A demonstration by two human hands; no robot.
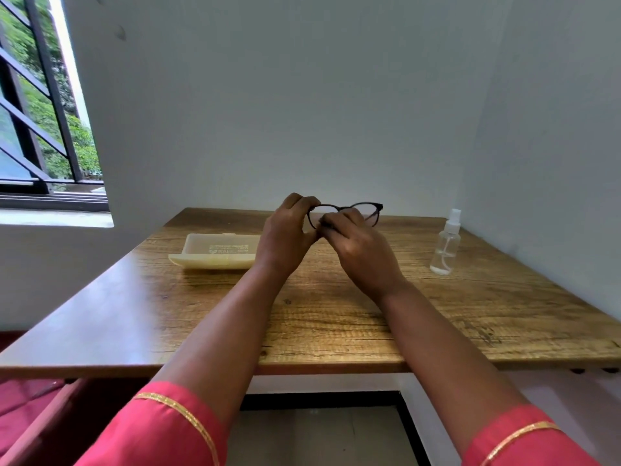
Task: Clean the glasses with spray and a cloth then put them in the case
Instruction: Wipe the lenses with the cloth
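From the head camera, the left hand gripped the dark-framed glasses above the table; the right hand pinched one lens; the case lay at nine o'clock, the spray bottle at three.

A brown wood-grain tabletop stands in a corner of plain white walls. At the left, a window with dark diagonal metal bars shows green foliage outside. Pale floor tiles lie below.
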